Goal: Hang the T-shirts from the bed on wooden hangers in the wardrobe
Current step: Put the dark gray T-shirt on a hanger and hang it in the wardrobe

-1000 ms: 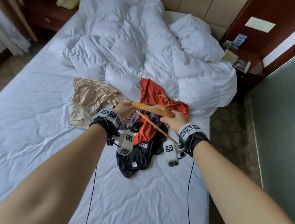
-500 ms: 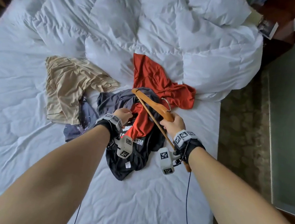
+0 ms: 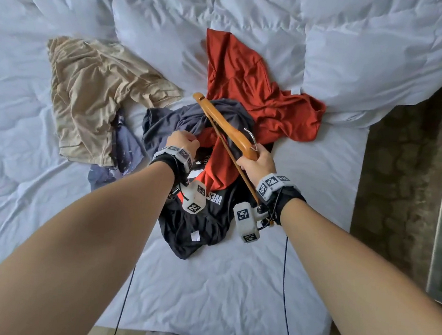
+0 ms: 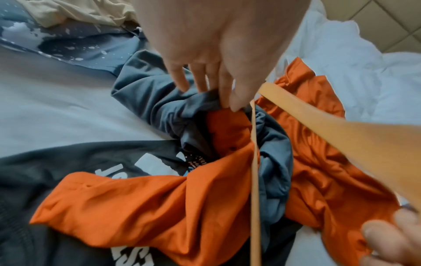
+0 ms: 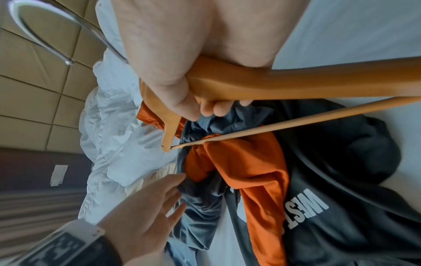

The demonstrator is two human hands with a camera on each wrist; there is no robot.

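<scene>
Several T-shirts lie in a heap on the white bed (image 3: 230, 288): an orange one (image 3: 248, 84), a grey one (image 3: 170, 120) and a black one with white lettering (image 3: 196, 226). My right hand (image 3: 255, 161) grips a wooden hanger (image 3: 226, 125) near its metal hook (image 3: 252, 138). The hanger's far end sits over the grey shirt. In the right wrist view the fingers (image 5: 214, 109) wrap the hanger (image 5: 296, 84). My left hand (image 3: 187, 141) is on the grey shirt (image 4: 154, 100) and pinches its bunched edge between thumb and fingers (image 4: 224, 97).
A beige T-shirt (image 3: 95, 95) and a blue spattered one (image 3: 125, 145) lie to the left. The rumpled white duvet (image 3: 357, 59) fills the far side of the bed. Patterned floor (image 3: 400, 183) runs along the right edge. Cables hang from both wrists.
My left hand has let go of the hanger's end and dropped onto the grey shirt. The right hand swung the hanger so that its far end points away. The view has tilted down.
</scene>
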